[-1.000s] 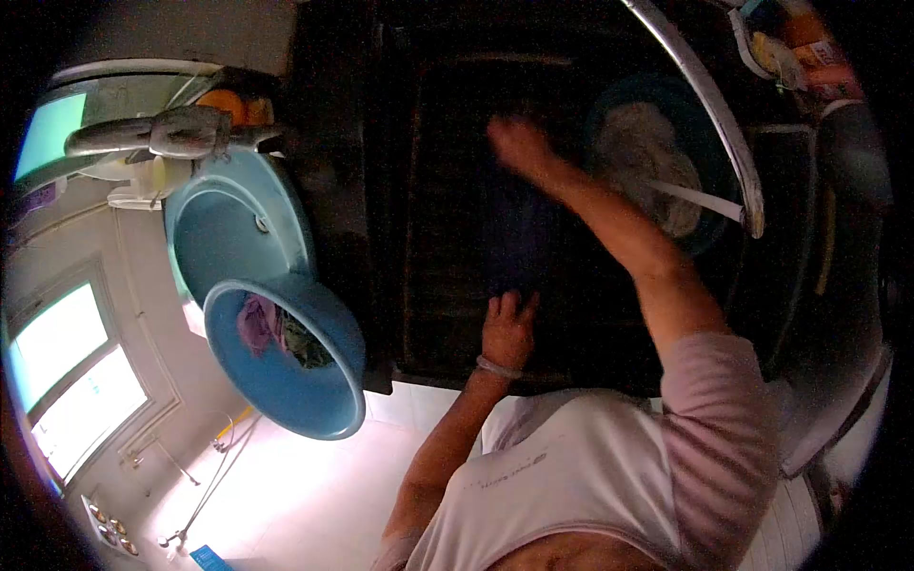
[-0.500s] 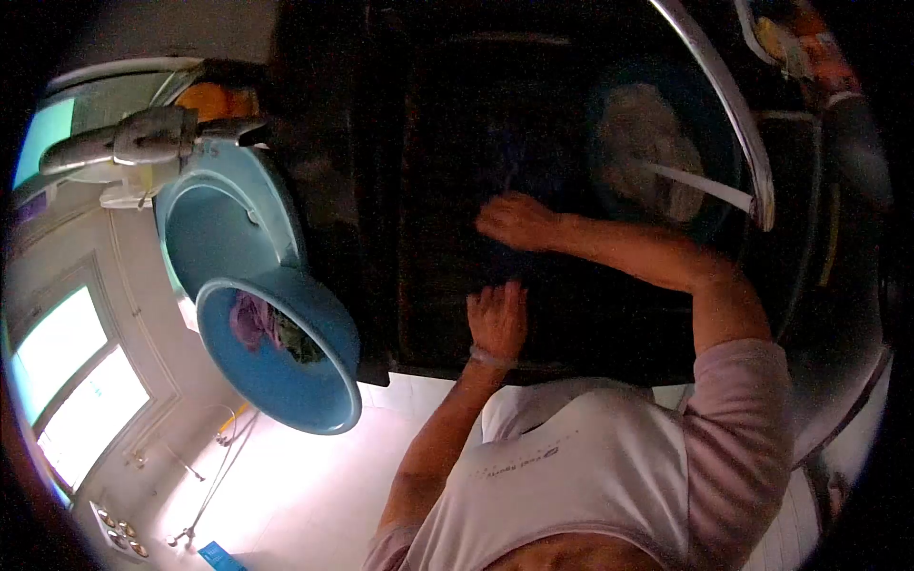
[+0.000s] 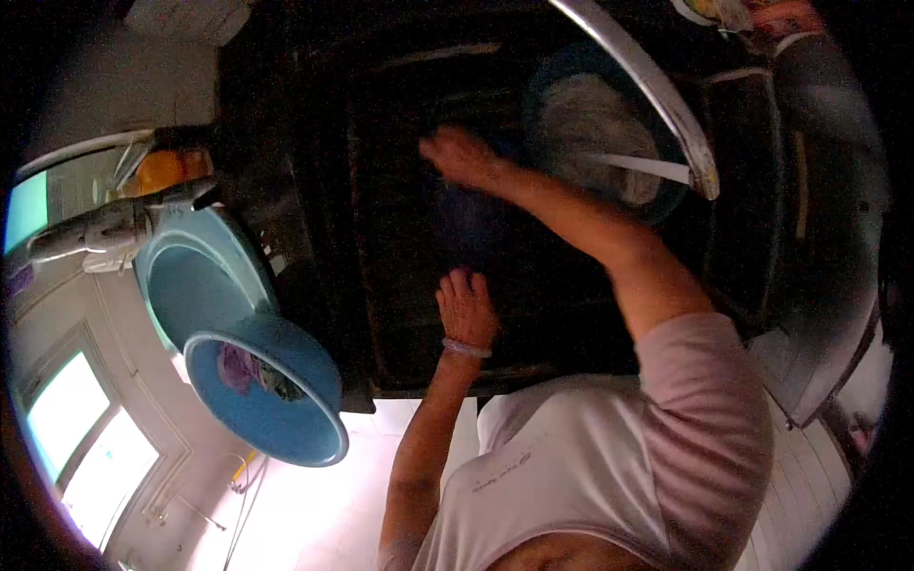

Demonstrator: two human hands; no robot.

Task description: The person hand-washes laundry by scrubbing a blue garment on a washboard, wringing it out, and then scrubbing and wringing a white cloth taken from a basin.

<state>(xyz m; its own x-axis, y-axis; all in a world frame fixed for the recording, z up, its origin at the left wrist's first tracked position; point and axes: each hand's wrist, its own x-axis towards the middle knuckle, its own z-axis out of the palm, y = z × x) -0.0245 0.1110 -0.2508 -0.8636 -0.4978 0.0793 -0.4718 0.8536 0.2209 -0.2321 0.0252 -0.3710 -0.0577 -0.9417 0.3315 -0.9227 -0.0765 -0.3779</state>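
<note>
A dark blue cloth (image 3: 466, 221), hard to make out in the gloom, lies on the dark sink surface (image 3: 400, 247) between my hands. My left hand (image 3: 466, 306), with a pale bracelet at the wrist, presses down on the cloth's near end, fingers bent over it. Farther away, past the cloth's other end, my right hand (image 3: 462, 155) is closed and slightly blurred; what is inside it is hidden. To its right, a dark teal basin (image 3: 535, 105) contains wet, whitish fabric (image 3: 595, 124). A stream of water (image 3: 636, 167) runs from the curved metal faucet (image 3: 657, 81) into that basin.
A blue basin (image 3: 328, 433) with purple and green fabric (image 3: 243, 369) stands at the left edge, beside a light blue basin (image 3: 195, 285). A grey metal fixture (image 3: 95, 228) juts in above them. Colourful items (image 3: 776, 17) sit at the upper right.
My right hand has moved farther from my left hand, showing more dark blue cloth between them. My left hand stays near the front edge. The whole view has shifted slightly.
</note>
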